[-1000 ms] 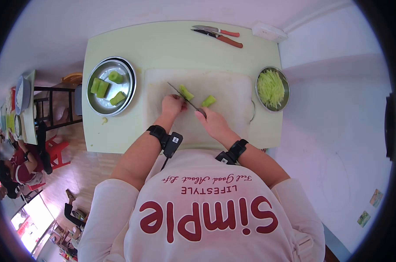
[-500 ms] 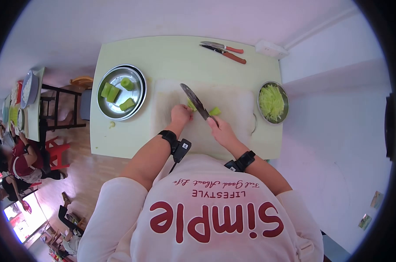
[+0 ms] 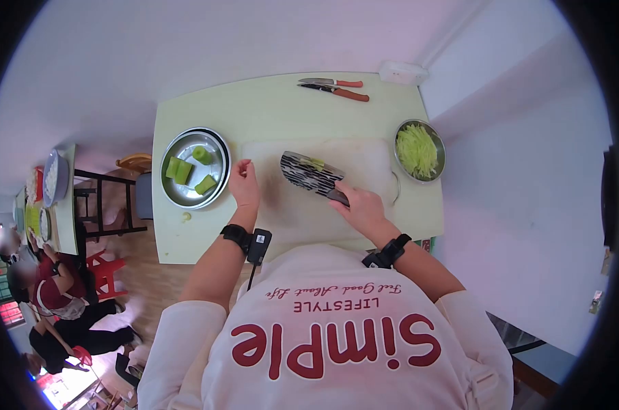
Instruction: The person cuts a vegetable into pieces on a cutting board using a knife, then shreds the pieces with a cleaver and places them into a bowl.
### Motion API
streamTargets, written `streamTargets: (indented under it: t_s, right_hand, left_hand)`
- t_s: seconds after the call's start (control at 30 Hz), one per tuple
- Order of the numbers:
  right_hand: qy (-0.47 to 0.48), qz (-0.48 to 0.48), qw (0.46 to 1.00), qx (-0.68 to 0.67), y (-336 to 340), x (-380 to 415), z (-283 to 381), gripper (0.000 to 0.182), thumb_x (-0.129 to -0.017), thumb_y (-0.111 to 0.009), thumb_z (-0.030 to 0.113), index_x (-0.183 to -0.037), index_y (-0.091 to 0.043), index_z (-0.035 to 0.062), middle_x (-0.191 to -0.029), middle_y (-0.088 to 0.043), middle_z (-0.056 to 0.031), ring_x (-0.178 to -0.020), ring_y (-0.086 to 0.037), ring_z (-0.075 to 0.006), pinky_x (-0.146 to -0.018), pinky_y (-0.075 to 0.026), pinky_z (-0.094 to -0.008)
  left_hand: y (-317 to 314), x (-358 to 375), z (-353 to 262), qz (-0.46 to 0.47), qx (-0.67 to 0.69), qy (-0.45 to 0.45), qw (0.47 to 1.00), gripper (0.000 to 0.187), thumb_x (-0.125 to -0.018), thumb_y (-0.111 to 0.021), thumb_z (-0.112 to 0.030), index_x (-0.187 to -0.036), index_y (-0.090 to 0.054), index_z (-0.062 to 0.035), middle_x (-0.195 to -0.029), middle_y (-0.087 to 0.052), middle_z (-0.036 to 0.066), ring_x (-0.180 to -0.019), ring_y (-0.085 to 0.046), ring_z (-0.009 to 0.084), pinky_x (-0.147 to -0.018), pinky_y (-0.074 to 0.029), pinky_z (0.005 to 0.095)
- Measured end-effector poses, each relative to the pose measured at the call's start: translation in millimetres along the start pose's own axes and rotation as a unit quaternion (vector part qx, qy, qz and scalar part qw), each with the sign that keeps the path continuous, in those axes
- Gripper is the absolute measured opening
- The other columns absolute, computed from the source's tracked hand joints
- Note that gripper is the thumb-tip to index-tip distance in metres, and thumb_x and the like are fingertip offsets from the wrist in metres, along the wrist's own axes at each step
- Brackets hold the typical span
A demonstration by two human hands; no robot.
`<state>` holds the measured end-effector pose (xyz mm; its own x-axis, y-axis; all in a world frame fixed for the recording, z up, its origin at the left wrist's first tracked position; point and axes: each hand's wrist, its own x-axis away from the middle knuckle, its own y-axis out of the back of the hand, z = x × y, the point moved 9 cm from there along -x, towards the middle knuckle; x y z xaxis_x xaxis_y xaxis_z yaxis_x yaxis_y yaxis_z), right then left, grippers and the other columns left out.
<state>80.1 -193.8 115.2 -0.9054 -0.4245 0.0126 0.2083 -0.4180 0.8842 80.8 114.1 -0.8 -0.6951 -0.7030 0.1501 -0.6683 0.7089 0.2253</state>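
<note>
From my remote view, the right hand [image 3: 363,207] has its grip closed round the handle of a broad knife [image 3: 306,176], held over the cutting board [image 3: 371,162] with its face showing. Its long axis slants from the hand at near right to the tip at far left. Some green bits [image 3: 315,164] show at the blade's far edge; I can't tell whether they lie on it. The left hand [image 3: 244,186] is nearer the steel basin [image 3: 184,192], just beside its right rim, with green chunks [image 3: 180,172] to its left. Its fingers curl; I can't tell how far open that grip is, or whether it holds anything.
</note>
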Motion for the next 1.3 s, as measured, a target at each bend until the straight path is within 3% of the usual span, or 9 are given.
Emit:
streamTargets:
  t_s: [0.07, 0.13, 0.17, 0.23, 0.47, 0.53, 0.83, 1.03, 1.3]
  right_hand:
    - [0.015, 0.003, 1.000, 0.015, 1.3, 0.6, 8.4, 0.041, -0.079, -0.070, 0.033, -0.113, -0.061, 0.0129, -0.083, -0.067, -0.0117, -0.072, -0.065, -0.0304, -0.064, -0.051, -0.0397]
    - [0.032, 0.009, 0.999, 0.029, -1.6, 1.4, 16.6, 0.042, -0.076, -0.072, 0.032, -0.112, -0.061, 0.0134, -0.079, -0.066, -0.0109, -0.069, -0.064, -0.0296, -0.062, -0.051, -0.0398]
    - [0.059, 0.008, 0.998, 0.022, -2.4, 2.2, 23.1, 0.042, -0.075, -0.073, 0.032, -0.111, -0.061, 0.0133, -0.075, -0.064, -0.0102, -0.067, -0.063, -0.0291, -0.060, -0.050, -0.0403]
    - [0.087, 0.008, 0.996, 0.016, -3.8, 3.2, 31.5, 0.043, -0.074, -0.074, 0.032, -0.110, -0.061, 0.0132, -0.072, -0.062, -0.0095, -0.064, -0.062, -0.0287, -0.058, -0.049, -0.0407]
    - [0.153, 0.006, 0.988, 0.028, -3.1, 16.4, 42.7, 0.041, -0.073, -0.074, 0.034, -0.108, -0.061, 0.0159, -0.067, -0.058, -0.0055, -0.060, -0.059, -0.0260, -0.057, -0.046, -0.0386]
    - [0.159, 0.003, 0.987, 0.033, -2.2, 20.4, 42.2, 0.041, -0.073, -0.074, 0.034, -0.108, -0.061, 0.0162, -0.067, -0.058, -0.0049, -0.060, -0.059, -0.0255, -0.057, -0.046, -0.0381]
    - [0.175, 0.028, 0.984, 0.023, -1.3, 29.1, 31.9, 0.041, -0.073, -0.074, 0.035, -0.108, -0.061, 0.0178, -0.068, -0.058, -0.0046, -0.063, -0.059, -0.0249, -0.059, -0.045, -0.0380]
    - [0.152, 0.033, 0.988, -0.014, 0.2, 25.0, 16.7, 0.042, -0.072, -0.074, 0.036, -0.109, -0.061, 0.0191, -0.068, -0.058, -0.0048, -0.063, -0.059, -0.0266, -0.060, -0.046, -0.0385]
    - [0.158, 0.086, 0.983, -0.017, -10.5, 29.3, 5.1, 0.043, -0.072, -0.073, 0.036, -0.110, -0.062, 0.0195, -0.067, -0.058, -0.0066, -0.062, -0.059, -0.0281, -0.059, -0.046, -0.0396]
  left_hand:
    - [-12.4, 19.6, -76.4, 0.104, -0.105, -0.223, 0.964, 0.014, -0.083, -0.065, -0.012, -0.095, -0.065, -0.0070, -0.084, -0.063, 0.007, -0.073, -0.060, 0.0170, -0.064, -0.049, 0.0300]
    - [-42.2, 46.7, -106.2, 0.261, -0.179, -0.305, 0.898, 0.022, -0.078, -0.072, -0.017, -0.098, -0.066, -0.0082, -0.091, -0.063, 0.004, -0.084, -0.058, 0.0197, -0.075, -0.048, 0.0313]
    - [-42.9, 52.7, -116.9, 0.259, -0.181, -0.306, 0.898, 0.022, -0.078, -0.072, -0.017, -0.098, -0.066, -0.0082, -0.091, -0.063, 0.004, -0.084, -0.058, 0.0197, -0.075, -0.048, 0.0313]
    - [-63.7, 78.4, -122.5, 0.327, -0.341, -0.380, 0.795, 0.030, -0.074, -0.076, -0.023, -0.100, -0.067, -0.0111, -0.098, -0.063, 0.005, -0.095, -0.057, 0.0250, -0.084, -0.045, 0.0354]
    - [-79.0, 61.6, -78.1, 0.381, -0.405, -0.330, 0.762, 0.045, -0.066, -0.082, -0.033, -0.104, -0.069, -0.0113, -0.103, -0.064, 0.007, -0.098, -0.058, 0.0261, -0.088, -0.046, 0.0348]
    - [-83.5, 50.7, -49.6, 0.466, -0.333, -0.144, 0.807, 0.040, -0.069, -0.082, -0.031, -0.098, -0.069, -0.0064, -0.101, -0.065, 0.009, -0.092, -0.061, 0.0243, -0.081, -0.049, 0.0338]
    - [-109.8, 50.7, -25.5, 0.540, -0.240, -0.004, 0.807, 0.025, -0.080, -0.074, -0.021, -0.091, -0.068, 0.0007, -0.081, -0.068, 0.006, -0.075, -0.061, 0.0135, -0.073, -0.049, 0.0297]
    - [-113.8, 30.4, -45.6, 0.444, -0.294, -0.183, 0.827, 0.021, -0.078, -0.072, -0.027, -0.088, -0.073, -0.0086, -0.082, -0.068, 0.011, -0.076, -0.064, 0.0237, -0.070, -0.050, 0.0362]
    - [-126.2, 22.1, -44.8, 0.405, -0.397, -0.199, 0.800, 0.014, -0.073, -0.073, -0.025, -0.081, -0.073, -0.0131, -0.084, -0.065, 0.010, -0.082, -0.063, 0.0265, -0.074, -0.050, 0.0374]
